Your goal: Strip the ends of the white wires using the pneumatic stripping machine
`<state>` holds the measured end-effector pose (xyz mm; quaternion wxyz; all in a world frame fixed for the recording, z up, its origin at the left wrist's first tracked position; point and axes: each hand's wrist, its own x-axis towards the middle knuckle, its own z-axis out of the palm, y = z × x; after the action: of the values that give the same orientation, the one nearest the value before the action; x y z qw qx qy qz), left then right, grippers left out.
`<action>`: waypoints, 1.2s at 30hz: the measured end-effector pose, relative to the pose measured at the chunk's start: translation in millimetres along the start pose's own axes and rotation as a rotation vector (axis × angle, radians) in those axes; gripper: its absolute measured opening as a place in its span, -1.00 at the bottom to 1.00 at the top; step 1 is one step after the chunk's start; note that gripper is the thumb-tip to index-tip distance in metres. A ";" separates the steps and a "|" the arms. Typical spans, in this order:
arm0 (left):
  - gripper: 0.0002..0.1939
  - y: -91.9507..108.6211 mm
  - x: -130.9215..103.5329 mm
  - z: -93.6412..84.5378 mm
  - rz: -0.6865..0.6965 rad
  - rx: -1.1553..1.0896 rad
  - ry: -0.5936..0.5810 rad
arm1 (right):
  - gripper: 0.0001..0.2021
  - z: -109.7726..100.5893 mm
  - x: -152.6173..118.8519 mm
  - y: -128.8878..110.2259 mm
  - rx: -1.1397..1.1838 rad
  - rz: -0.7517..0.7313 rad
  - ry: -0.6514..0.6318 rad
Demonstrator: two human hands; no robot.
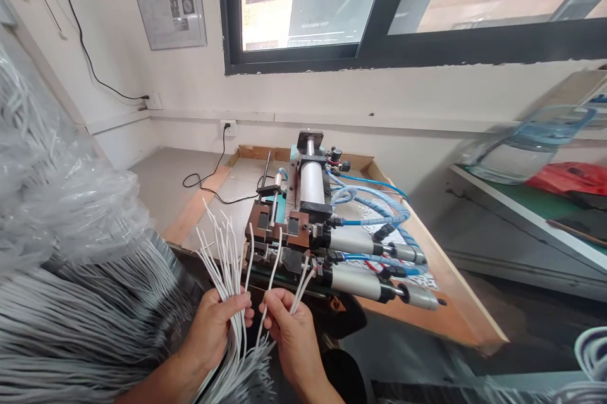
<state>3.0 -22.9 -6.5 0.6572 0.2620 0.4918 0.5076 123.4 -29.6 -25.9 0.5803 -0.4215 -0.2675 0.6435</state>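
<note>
A fanned bundle of white cables is gripped in my left hand, thumb across the strands, their cut ends pointing up. My right hand pinches a single white cable between thumb and fingertips, and a few more cables stick up behind its fingers. Both hands are close together, just in front of a pneumatic machine with brown clamp blocks and silver cylinders. Below the hands the cable lengths hang down together.
Large heaps of grey cables, partly under clear plastic, fill the left side. The machine stands on a bench with a raised wooden edge. Blue air hoses loop behind it. At right, a shelf holds a water jug.
</note>
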 end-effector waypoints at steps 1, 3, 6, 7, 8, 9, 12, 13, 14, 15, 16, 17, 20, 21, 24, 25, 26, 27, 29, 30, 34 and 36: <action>-0.78 0.6 0.7 -0.2 -0.018 -0.013 0.032 | -0.73 -1.5 0.2 2.0 -0.007 0.010 0.000; -0.74 1.9 1.5 -0.2 -0.026 -0.025 0.057 | -0.72 -2.7 1.8 4.8 -0.016 0.026 0.002; -0.71 3.6 1.4 0.7 -0.029 -0.026 0.057 | -0.71 -1.6 6.2 6.0 -0.010 0.025 0.036; -0.71 4.0 1.3 1.0 -0.030 -0.026 0.056 | -0.71 -1.2 7.5 6.1 -0.003 0.023 0.050; -0.71 4.3 1.3 1.2 -0.031 -0.025 0.054 | -0.70 -1.0 8.7 6.2 0.005 0.020 0.061; -0.71 4.5 1.3 1.4 -0.031 -0.024 0.052 | -0.70 -1.0 9.5 6.6 0.012 0.011 0.069; -0.72 4.8 1.4 1.9 -0.035 -0.024 0.045 | -0.69 -2.3 10.5 9.1 0.010 -0.038 0.082; -0.72 4.9 1.3 2.1 -0.038 -0.025 0.045 | -0.69 -2.8 10.6 10.1 0.004 -0.050 0.088; -0.72 5.1 1.2 2.4 -0.042 -0.026 0.045 | -0.69 -3.3 10.9 11.0 -0.006 -0.053 0.091; -0.72 5.2 1.0 2.7 -0.046 -0.028 0.047 | -0.69 -3.6 11.3 11.7 -0.016 -0.046 0.091; -0.72 5.4 0.8 3.0 -0.048 -0.030 0.048 | -0.68 -3.8 11.9 12.0 -0.027 -0.033 0.091; -0.72 5.6 0.7 3.4 -0.050 -0.031 0.050 | -0.68 -3.7 12.7 12.0 -0.038 -0.021 0.087; -0.71 6.1 0.7 4.2 -0.050 -0.032 0.049 | -0.68 -2.3 15.3 10.2 -0.057 0.004 0.086; -0.71 6.4 0.8 4.4 -0.052 -0.030 0.048 | -0.68 -1.5 15.9 9.2 -0.056 0.014 0.092; -0.72 7.3 1.1 4.9 -0.057 -0.017 0.054 | -0.68 1.1 16.4 5.9 -0.034 0.044 0.115; -0.72 7.7 1.0 5.0 -0.058 -0.013 0.055 | -0.68 1.7 16.2 4.9 -0.027 0.050 0.119; -0.72 8.0 0.9 5.2 -0.058 -0.010 0.057 | -0.68 2.2 16.0 3.8 -0.021 0.055 0.118; -0.72 8.2 0.7 5.3 -0.057 -0.008 0.058 | -0.68 2.6 15.7 2.8 -0.017 0.062 0.110; -0.73 8.0 0.0 5.2 -0.052 -0.001 0.058 | -0.69 3.2 15.5 1.1 -0.002 0.078 0.080; -0.74 7.6 -0.3 5.1 -0.047 0.004 0.057 | -0.70 3.5 15.6 0.6 0.013 0.092 0.052; -0.79 5.0 -1.2 4.9 -0.024 0.046 0.011 | -0.68 6.7 16.4 1.3 0.071 0.137 -0.115; -0.80 3.9 -1.1 5.1 -0.022 0.064 -0.035 | -0.69 9.2 15.2 1.9 0.078 0.109 -0.161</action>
<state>6.1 -21.7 -0.9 0.6625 0.2864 0.4992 0.4795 115.0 -13.8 -26.4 0.5371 -0.3593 -0.2646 0.7158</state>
